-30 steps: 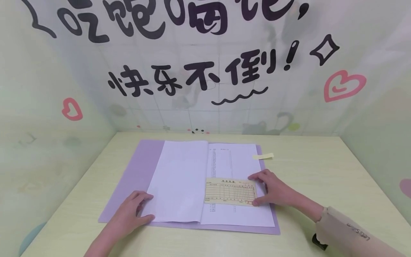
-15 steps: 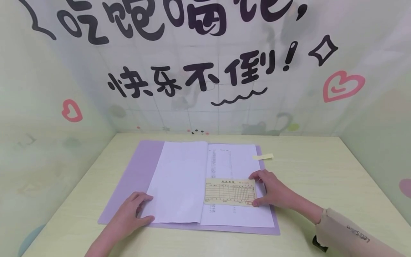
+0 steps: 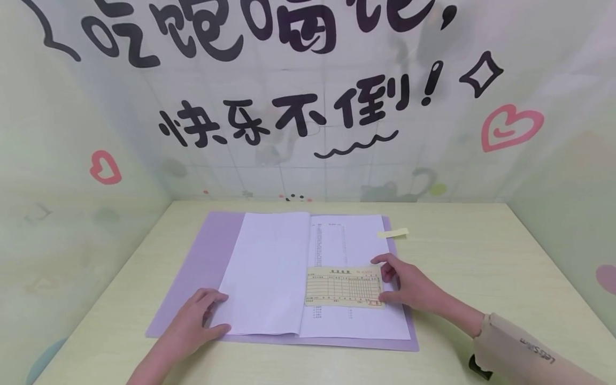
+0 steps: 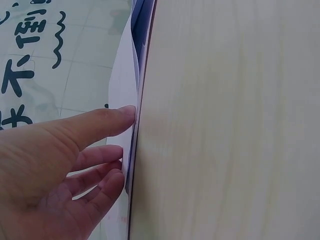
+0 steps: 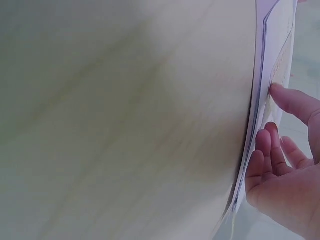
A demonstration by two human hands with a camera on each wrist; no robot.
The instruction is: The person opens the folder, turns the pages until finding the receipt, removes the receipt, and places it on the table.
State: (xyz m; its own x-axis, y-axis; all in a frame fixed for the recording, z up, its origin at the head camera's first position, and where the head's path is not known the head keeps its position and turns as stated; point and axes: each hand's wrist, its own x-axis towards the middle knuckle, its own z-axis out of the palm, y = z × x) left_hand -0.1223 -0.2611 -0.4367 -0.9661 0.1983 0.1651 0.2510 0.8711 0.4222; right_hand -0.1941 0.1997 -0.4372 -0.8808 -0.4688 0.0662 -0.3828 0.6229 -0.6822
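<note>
A purple folder lies open on the table, with a blank white page on its left and a printed white sheet on its right. Across the printed sheet lies a pale yellow receipt slip with a ruled grid and red marks. My left hand rests at the left page's lower left edge, thumb and fingers spread. At the slip's right end is my right hand, its thumb touching the slip and its index finger near the top corner. The right hand's other fingers are loosely bent by the folder's edge.
A narrow pale yellow paper strip sticks out past the folder's upper right edge. The light wooden table meets a decorated wall with black lettering behind the folder. Pale side walls stand at left and right.
The right thumb has shifted slightly up along the slip's right end. The slip, folder and left hand stay in place; the head view has shifted a little.
</note>
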